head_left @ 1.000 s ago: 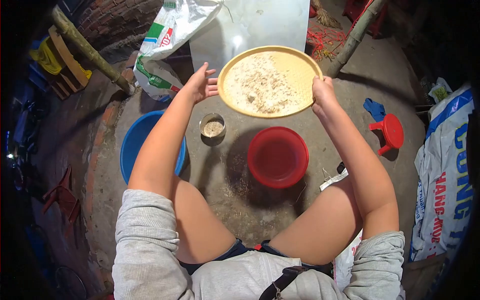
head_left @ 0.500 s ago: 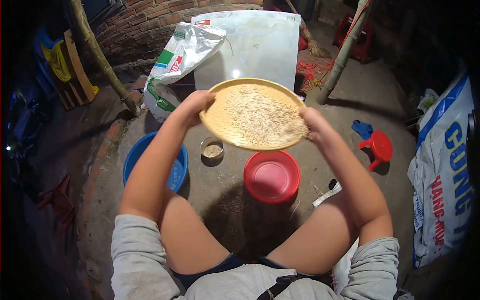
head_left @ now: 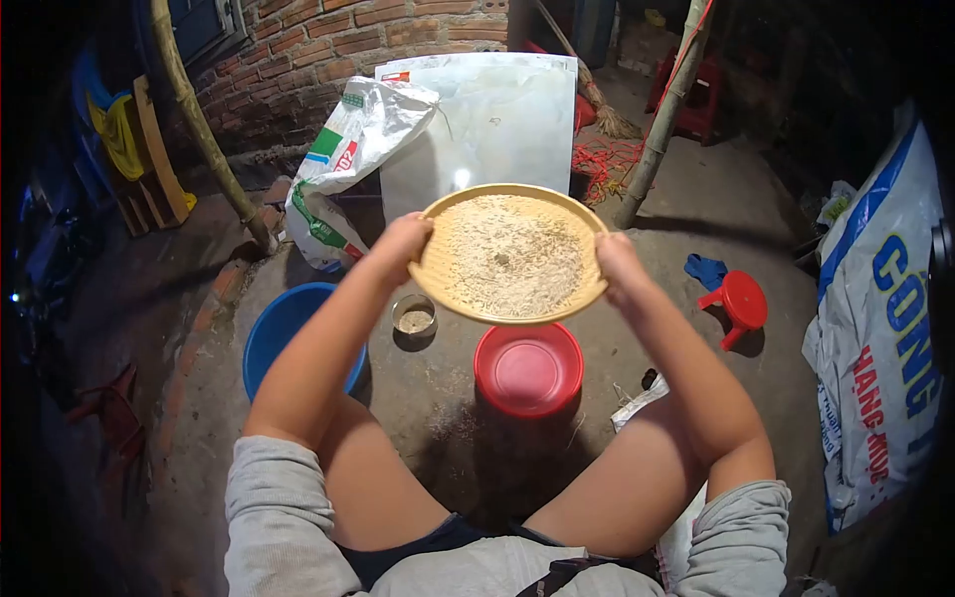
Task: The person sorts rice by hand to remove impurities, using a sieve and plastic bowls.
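A round, pale yellow woven tray (head_left: 435, 283) is held up in front of me, roughly level. Pale grain (head_left: 517, 254) lies spread over it, with a small dark clump near the middle. My left hand (head_left: 405, 242) is closed round the tray's left rim, and my right hand (head_left: 619, 267) grips the right rim. Beneath the tray's front edge a red basin (head_left: 528, 370) stands on the floor, with no grain visible in it. A small round container (head_left: 414, 319) with some grain sits below and left of the tray. My left forearm partly covers a blue basin (head_left: 288, 323).
A white panel (head_left: 477, 119) and a printed sack (head_left: 348, 149) stand behind the tray. To the right are a red stool (head_left: 739, 301), a blue cloth (head_left: 706, 270) and a large white sack (head_left: 875, 328). Bamboo poles (head_left: 665, 119) rise on both sides.
The tray has come down in view and looks more level. Its grain has shifted from the right side towards the middle and is more evenly spread. The whole view has also shifted slightly.
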`<state>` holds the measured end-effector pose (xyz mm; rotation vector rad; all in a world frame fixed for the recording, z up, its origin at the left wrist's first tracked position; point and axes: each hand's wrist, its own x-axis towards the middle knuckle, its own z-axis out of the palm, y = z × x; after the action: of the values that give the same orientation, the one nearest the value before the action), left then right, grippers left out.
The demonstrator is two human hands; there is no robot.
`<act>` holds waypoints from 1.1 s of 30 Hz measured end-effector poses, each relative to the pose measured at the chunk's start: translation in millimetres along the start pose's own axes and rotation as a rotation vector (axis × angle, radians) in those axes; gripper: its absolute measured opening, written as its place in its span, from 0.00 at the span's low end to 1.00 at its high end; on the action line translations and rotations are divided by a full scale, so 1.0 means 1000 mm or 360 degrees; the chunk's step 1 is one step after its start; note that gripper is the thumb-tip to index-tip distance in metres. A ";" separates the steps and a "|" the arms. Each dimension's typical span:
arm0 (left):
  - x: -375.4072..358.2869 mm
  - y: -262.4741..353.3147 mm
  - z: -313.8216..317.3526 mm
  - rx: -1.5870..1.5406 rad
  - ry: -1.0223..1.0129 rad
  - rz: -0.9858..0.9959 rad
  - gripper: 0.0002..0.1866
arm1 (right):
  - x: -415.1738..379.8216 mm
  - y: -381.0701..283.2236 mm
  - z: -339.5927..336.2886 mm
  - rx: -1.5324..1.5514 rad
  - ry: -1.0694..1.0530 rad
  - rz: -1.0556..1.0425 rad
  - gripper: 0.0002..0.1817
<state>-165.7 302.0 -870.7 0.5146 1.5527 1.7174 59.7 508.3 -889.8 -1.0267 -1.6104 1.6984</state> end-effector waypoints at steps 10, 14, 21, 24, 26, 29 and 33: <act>-0.011 0.014 -0.006 -0.0033 0.0038 -0.0087 0.13 | 0.008 0.021 0.002 0.0116 0.0004 0.0058 0.14; -0.056 0.009 0.056 0.0178 0.0458 0.0130 0.12 | 0.001 -0.034 -0.027 0.0521 -0.0547 0.0440 0.15; -0.006 0.019 -0.009 0.0169 0.0048 0.0029 0.12 | -0.023 -0.019 0.007 0.0368 -0.0022 0.0049 0.12; -0.021 0.029 0.002 0.0405 0.0098 0.0031 0.15 | -0.025 -0.035 -0.003 0.0554 -0.0339 0.0202 0.11; -0.015 0.030 -0.006 0.1193 0.0204 0.0461 0.21 | -0.045 -0.035 0.015 0.0349 0.0022 -0.0003 0.11; -0.020 0.033 0.000 0.1938 0.0367 0.0605 0.30 | -0.057 -0.026 0.030 0.0284 -0.0009 -0.0106 0.11; -0.044 0.040 0.040 0.2141 0.0086 0.0781 0.34 | -0.061 -0.013 0.046 0.0273 -0.0078 -0.0071 0.11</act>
<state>-119.1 296.6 -816.8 1.5873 2.6358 0.6993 52.5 434.0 -869.2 -0.8656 -1.4766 1.8090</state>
